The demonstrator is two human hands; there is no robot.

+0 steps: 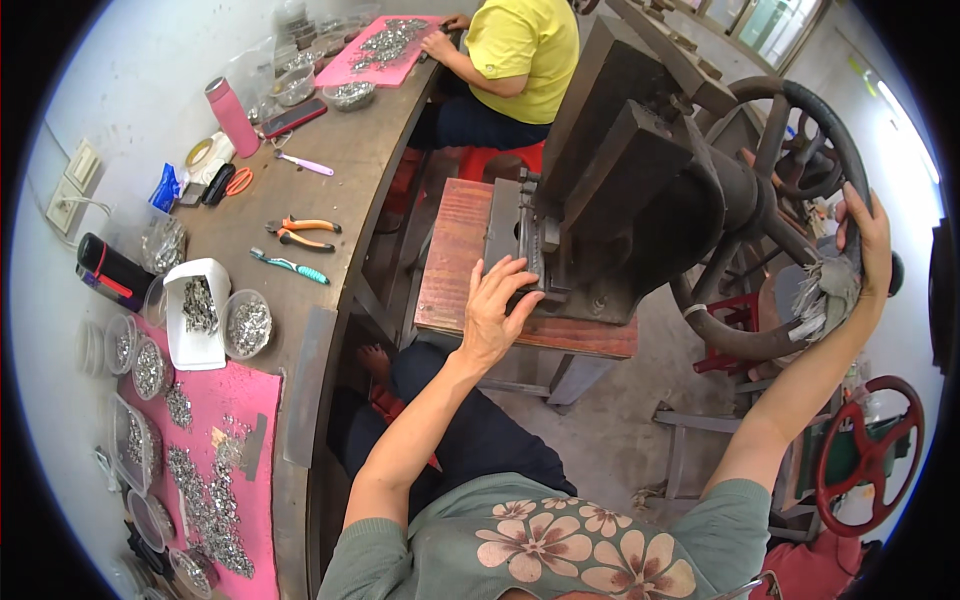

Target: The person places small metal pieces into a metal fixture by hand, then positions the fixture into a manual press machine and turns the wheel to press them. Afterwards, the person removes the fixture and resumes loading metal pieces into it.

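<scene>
The step looks like working the press (612,190), between one and two o'clock. The right hand (868,238), near three, is curled round the rim of the wheel (768,212); the left hand (494,308), mid-view, is spread wide at the near end of the die (526,225). Turning the wheel next would call for that left hand to be clear.

Left grip (492,312) palm-down, loosely splayed; right grip (869,238) far out, curled.
</scene>
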